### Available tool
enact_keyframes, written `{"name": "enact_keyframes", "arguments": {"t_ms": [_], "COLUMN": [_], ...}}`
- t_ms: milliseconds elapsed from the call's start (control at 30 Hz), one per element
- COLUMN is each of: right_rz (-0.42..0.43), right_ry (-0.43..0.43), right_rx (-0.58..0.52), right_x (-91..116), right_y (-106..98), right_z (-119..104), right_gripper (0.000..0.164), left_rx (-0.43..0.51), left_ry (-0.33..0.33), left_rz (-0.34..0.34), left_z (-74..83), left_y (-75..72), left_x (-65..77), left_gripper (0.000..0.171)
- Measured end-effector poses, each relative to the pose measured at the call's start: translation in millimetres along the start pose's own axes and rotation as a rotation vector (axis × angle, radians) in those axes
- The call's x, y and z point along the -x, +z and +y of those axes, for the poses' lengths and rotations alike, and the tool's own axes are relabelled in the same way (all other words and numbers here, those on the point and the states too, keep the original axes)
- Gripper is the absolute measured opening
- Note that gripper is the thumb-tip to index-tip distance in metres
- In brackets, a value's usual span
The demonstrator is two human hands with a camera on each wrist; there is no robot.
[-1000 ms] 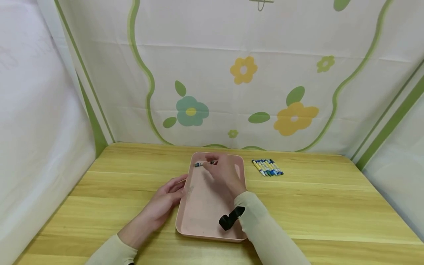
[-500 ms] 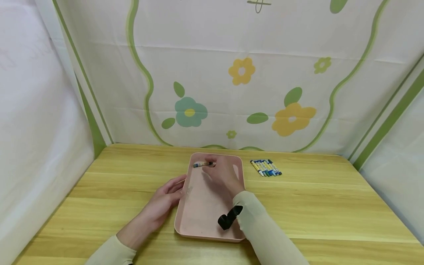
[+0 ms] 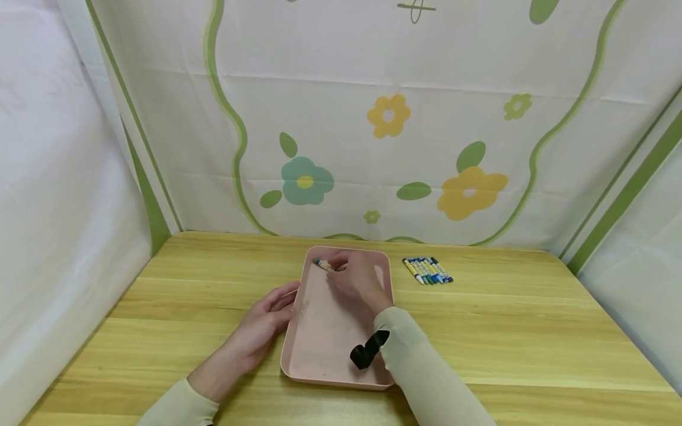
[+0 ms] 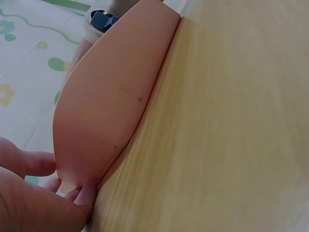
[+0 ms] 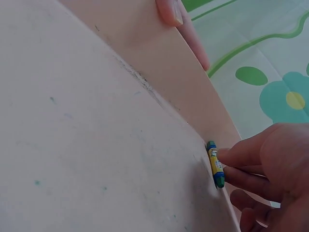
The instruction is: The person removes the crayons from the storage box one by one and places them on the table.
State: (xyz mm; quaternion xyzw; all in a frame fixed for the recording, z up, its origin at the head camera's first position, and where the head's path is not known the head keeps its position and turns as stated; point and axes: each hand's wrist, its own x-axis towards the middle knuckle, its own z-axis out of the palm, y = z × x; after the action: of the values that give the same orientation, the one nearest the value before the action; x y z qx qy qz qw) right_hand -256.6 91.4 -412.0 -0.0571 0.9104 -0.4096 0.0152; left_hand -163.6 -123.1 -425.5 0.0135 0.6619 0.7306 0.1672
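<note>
A crayon with a yellow wrapper and green ends [image 5: 216, 166] is at the far left of the pink tray [image 3: 330, 355]. My right hand [image 3: 358, 275] reaches over the tray and pinches that crayon at its fingertips; in the head view the fingers cover its right part. Along the tray's left side my left hand [image 3: 261, 322] holds the rim, thumb over the edge and fingers against the outer wall, as the left wrist view shows. Pale sleeves cover both forearms, and a black wrist camera [image 3: 364, 355] sits on the right one.
Several crayons [image 3: 428, 270] in white, green, blue and dark tones lie side by side on the wooden table [image 3: 506, 331], right of the tray. Behind the table hangs a white cloth [image 3: 319, 106] with printed flowers. Dark smudges [image 5: 137, 77] mark the tray's inner edge.
The crayon in my right hand has turned, its left end now pointing up toward the tray's far left corner. My left hand keeps its place on the tray.
</note>
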Motion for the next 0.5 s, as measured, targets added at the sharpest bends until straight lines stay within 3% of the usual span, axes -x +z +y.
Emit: {"name": "enact_keyframes", "arguments": {"t_ms": [300, 500], "right_rz": [0.016, 0.005], "right_ry": [-0.017, 0.016], "right_rx": [0.038, 0.062], "right_x": [0.6, -0.6], "right_y": [2.0, 1.8], "right_z": [-3.2, -3.3], "right_gripper": [0.017, 0.024], "left_rx": [-0.011, -0.01], "left_ry": [0.002, 0.001], "left_rz": [0.012, 0.013], "left_z": [-0.2, 0.2], "left_y": [-0.3, 0.1], "left_x": [-1.5, -0.9], "left_gripper": [0.058, 0.058]}}
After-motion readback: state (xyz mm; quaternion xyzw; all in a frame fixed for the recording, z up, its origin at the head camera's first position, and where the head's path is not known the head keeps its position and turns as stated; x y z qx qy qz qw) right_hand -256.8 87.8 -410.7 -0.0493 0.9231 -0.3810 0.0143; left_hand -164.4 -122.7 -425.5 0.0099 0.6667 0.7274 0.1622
